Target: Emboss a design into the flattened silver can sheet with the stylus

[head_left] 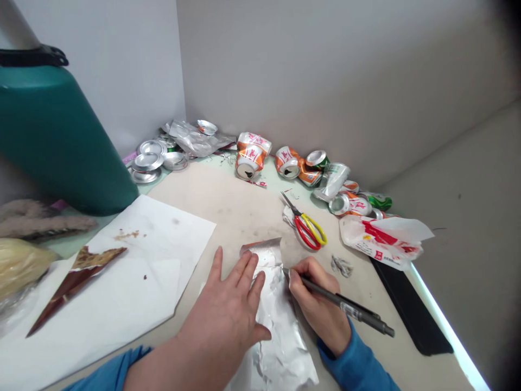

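A pale tabletop (228, 201) sits in a corner of plain grey walls. The left hand (230, 307) lies flat, fingers spread, on a silver metal sheet (280, 336) near the front edge. The right hand (319, 304) has its grip closed around a dark pen (345, 307), tip on the sheet. Crushed cans (288, 163) line the wall; scissors (307, 225) lie nearby.

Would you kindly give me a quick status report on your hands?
Left hand flat on metal sheet. Right hand grips pen, tip at sheet's edge. Scissors lie just beyond, apart.
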{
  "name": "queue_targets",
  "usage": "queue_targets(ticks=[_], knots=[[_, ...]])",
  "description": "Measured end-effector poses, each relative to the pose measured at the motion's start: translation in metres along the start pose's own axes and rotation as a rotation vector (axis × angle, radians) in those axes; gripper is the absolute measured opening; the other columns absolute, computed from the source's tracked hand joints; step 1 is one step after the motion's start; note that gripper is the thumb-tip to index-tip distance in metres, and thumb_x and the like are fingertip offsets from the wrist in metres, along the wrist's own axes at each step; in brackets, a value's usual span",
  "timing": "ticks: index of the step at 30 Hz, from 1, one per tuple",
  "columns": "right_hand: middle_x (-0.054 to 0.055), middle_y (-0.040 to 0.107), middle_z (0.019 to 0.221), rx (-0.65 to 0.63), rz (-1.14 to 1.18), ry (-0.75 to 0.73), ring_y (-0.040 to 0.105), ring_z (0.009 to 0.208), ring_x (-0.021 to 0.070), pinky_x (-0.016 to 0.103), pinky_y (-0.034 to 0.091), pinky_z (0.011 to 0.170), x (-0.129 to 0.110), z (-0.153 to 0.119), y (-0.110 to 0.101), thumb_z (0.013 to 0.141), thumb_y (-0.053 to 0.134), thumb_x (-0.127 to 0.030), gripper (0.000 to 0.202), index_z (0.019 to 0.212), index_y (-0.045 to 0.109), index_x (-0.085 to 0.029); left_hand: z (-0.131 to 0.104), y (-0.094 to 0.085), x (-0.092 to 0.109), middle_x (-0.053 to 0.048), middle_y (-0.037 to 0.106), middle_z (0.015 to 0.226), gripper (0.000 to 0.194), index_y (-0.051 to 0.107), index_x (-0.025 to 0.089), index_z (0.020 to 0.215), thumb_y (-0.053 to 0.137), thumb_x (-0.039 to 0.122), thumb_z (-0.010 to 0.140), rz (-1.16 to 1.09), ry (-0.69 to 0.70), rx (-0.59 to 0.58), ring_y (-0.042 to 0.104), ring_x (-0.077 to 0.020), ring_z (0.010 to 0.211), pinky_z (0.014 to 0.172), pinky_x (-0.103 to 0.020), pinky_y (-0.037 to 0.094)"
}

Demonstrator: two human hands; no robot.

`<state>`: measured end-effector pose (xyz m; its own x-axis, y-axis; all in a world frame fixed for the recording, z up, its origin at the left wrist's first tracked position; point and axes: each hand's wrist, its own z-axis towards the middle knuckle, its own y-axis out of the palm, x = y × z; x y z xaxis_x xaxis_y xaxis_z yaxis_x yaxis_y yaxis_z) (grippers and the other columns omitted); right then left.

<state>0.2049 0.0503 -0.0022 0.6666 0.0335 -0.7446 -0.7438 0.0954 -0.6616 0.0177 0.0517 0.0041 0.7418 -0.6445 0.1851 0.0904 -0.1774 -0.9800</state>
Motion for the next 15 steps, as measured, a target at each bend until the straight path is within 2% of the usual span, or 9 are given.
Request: queue_targets(ticks=[7,15], knots=[[-0.005,0.05,0.055,0.004,-0.008,-0.019,0.048,0.052,0.0115,0.023,0.039,0.051,0.0011,-0.0019,0.0002,0.085,0.052,-0.029,0.02,0.067,0.047,-0.021,0.0009,0.0031,-0.0004,-0.023,0.03,0.141,0.072,0.046,0.011,0.132,0.046,0.064,0.082,0.016,0.004,0.012,0.027,-0.0337,0.136,0.102,-0.073,0.013],[-0.005,0.05,0.056,0.004,-0.022,-0.064,0.047,0.051,0.0111,0.023,0.038,0.051,0.0019,-0.0013,0.0002,0.085,0.051,-0.027,0.018,0.068,0.047,-0.02,0.0,-0.0026,0.0002,-0.023,0.03,0.142,0.073,0.046,0.011,0.132,0.047,0.063,0.081,0.019,0.002,-0.021,0.026,-0.0338,0.136,0.102,-0.073,0.014]])
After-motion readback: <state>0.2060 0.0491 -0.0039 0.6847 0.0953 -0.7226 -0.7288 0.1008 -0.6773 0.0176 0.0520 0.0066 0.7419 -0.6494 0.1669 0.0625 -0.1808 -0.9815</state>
